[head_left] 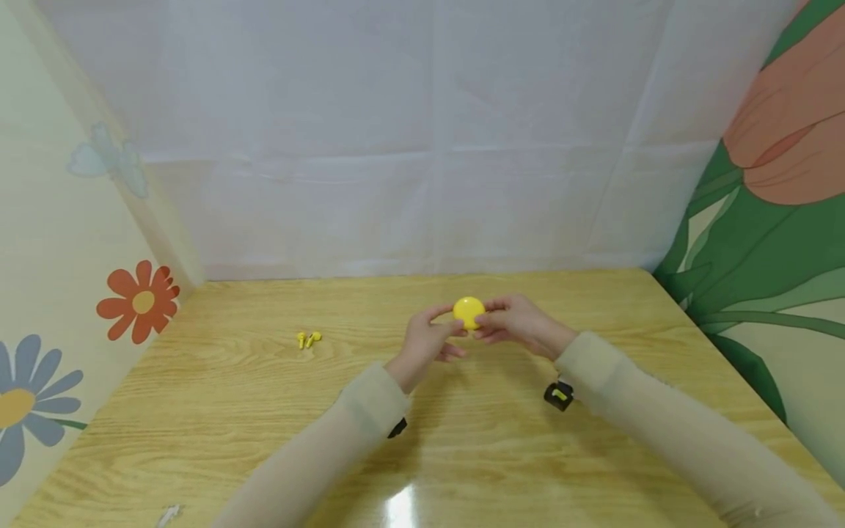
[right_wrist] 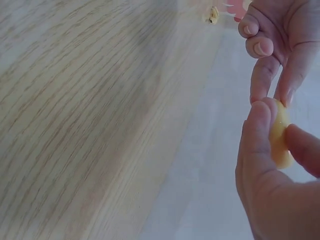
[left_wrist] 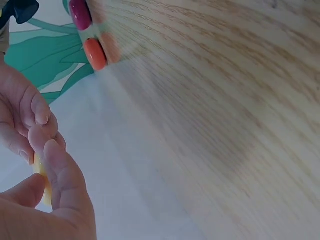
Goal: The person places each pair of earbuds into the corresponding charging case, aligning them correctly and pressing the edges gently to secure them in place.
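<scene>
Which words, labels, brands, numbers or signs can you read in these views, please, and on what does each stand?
There are none that I can read.
Round yellow object: no lettering visible on the sides shown.
Yellow earbuds, orange object, magenta object: too small or blurred to tell whether they bear any.
Black wrist device: a yellow-green mark, too small to make out.

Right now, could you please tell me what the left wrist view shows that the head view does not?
Only the left wrist view shows the magenta object and the orange object. Only the head view shows the yellow earbuds and the red flower. Both show the left hand and the right hand holding the yellow round object, plus the tabletop.
</scene>
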Demonstrator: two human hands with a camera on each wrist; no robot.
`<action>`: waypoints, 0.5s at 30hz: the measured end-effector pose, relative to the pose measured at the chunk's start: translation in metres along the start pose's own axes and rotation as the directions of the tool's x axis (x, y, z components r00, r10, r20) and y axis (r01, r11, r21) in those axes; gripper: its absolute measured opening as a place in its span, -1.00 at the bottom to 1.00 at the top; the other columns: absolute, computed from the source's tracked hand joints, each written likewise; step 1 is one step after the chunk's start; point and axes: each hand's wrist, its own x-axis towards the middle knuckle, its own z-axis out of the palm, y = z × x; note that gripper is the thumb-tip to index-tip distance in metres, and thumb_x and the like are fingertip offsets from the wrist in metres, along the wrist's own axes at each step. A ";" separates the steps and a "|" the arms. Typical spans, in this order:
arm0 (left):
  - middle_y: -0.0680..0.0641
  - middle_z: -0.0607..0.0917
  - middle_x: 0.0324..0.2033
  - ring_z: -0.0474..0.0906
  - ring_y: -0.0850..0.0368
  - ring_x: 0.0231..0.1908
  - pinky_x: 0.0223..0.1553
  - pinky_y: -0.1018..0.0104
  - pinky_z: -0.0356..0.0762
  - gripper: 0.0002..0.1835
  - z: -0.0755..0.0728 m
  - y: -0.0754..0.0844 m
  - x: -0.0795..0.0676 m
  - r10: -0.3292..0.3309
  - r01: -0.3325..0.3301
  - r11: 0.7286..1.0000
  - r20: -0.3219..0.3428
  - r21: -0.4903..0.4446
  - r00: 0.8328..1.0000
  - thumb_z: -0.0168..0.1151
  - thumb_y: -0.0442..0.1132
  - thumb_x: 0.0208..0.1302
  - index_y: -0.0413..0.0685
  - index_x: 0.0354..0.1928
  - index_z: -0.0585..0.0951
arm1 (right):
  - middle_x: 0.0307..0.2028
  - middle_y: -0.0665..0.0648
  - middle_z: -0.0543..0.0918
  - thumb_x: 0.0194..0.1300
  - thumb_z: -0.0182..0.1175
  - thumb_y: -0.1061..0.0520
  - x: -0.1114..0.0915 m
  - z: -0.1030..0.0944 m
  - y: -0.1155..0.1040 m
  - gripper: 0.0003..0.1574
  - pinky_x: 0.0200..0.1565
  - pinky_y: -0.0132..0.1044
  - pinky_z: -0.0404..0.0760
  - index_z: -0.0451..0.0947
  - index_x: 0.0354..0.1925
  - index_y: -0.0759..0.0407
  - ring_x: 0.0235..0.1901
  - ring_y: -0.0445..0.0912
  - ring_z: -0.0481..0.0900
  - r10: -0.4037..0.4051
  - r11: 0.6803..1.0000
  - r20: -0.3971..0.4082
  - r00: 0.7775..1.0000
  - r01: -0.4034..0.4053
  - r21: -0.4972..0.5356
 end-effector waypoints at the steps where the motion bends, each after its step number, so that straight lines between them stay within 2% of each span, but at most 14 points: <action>1: -0.25 0.73 -0.20 0.59 0.25 -0.68 -0.66 0.49 0.46 -0.51 -0.001 0.000 0.000 0.003 -0.003 1.000 0.001 0.001 1.000 0.18 -0.27 0.39 -0.13 0.33 0.40 | -0.39 0.13 0.68 0.40 0.04 0.37 0.000 0.000 0.000 -0.58 -0.18 -0.23 0.67 0.30 0.12 0.67 -0.38 -0.16 0.67 0.000 1.000 -0.001 1.000 0.000 0.004; 8: -0.31 0.70 -0.13 0.59 0.27 -0.67 -0.66 0.50 0.44 -0.49 -0.002 0.001 -0.003 0.019 -0.019 1.000 0.024 -0.006 1.000 0.18 -0.27 0.39 -0.14 0.35 0.38 | -0.35 0.14 0.69 0.41 0.05 0.35 -0.004 0.003 -0.001 -0.57 -0.23 -0.30 0.66 0.30 0.13 0.66 -0.38 -0.19 0.66 0.010 0.999 -0.002 1.000 -0.010 0.032; 15: -0.26 0.73 -0.22 0.62 0.24 -0.66 -0.62 0.49 0.48 -0.53 -0.003 0.004 -0.008 0.045 -0.045 0.999 0.026 -0.011 0.999 0.20 -0.31 0.37 -0.19 0.29 0.42 | -0.36 0.03 0.67 0.43 0.03 0.34 -0.007 0.006 -0.002 -0.54 -0.18 -0.28 0.65 0.27 0.17 0.65 -0.34 -0.20 0.65 0.021 0.998 -0.003 1.000 -0.021 0.064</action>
